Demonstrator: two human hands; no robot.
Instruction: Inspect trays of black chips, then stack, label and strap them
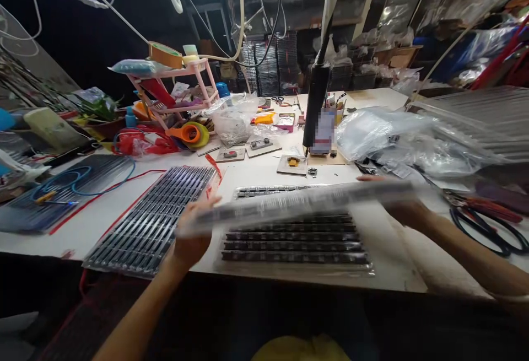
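Held one blurred clear-plastic tray (297,205) above one dark-ribbed tray (294,246), with fingers of left hand (192,240) and right hand (405,211) curled around opposite ends. Seemed light, flexible and slick, best gripped by both ends. Counted also one silver-ridged tray (142,226) to the left and three small boards (285,168) beyond.

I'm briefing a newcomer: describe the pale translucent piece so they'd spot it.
On the white worktop lie flat panels of dark strips. Above one, the left hand and right hand hold a long, pale translucent piece. It alone is held up; the panels lie flat.
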